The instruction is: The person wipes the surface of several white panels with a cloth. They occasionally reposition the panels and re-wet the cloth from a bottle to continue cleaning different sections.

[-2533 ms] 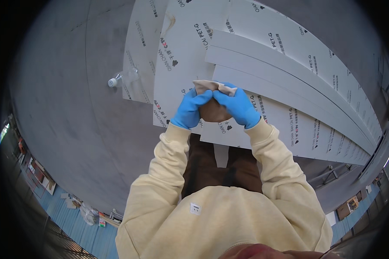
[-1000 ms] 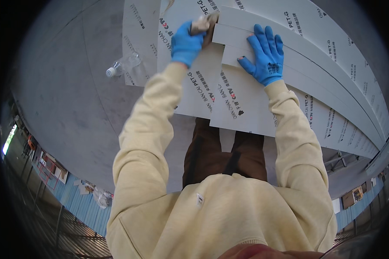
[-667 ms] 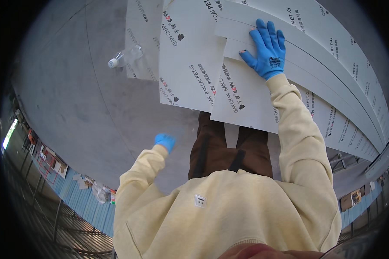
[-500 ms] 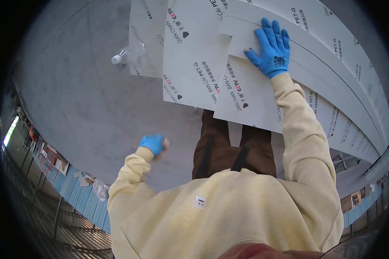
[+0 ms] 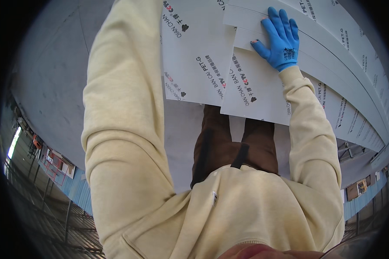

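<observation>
The right hand (image 5: 281,41), spread flat and grasping nothing, should press evenly upon the pale strips (image 5: 246,36) at upper right of the frame against slipping, while the unseen left hand's grasp I cannot tell.

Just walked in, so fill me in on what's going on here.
A person in a cream sweatshirt has the right hand, in a blue glove, laid flat with the thumb spread out on plain pale strips. These lie over larger printed sheets, which overlap one another. The left sleeve stretches out past the top edge of the picture, so the left hand is out of view and what it holds or touches cannot be told.
</observation>
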Action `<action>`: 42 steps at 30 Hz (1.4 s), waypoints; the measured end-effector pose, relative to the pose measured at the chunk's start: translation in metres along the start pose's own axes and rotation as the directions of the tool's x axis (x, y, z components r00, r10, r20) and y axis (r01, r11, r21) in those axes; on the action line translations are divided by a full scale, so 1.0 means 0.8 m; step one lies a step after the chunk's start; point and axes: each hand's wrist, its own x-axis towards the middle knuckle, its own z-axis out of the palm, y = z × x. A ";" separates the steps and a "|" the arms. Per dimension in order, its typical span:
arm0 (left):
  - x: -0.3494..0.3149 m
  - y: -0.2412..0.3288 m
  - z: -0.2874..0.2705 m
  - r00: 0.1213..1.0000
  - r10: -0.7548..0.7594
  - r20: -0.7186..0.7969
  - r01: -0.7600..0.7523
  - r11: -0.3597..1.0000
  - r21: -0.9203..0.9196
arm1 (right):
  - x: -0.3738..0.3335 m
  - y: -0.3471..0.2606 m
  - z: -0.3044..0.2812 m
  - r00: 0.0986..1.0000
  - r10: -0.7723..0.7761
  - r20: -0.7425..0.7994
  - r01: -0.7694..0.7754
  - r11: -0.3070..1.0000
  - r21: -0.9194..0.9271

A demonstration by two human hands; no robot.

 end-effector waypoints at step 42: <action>-0.509 0.282 -0.016 0.608 -0.425 0.671 0.783 0.176 -0.597 | -0.041 0.040 -0.041 0.897 0.400 -0.189 -0.193 0.738 0.646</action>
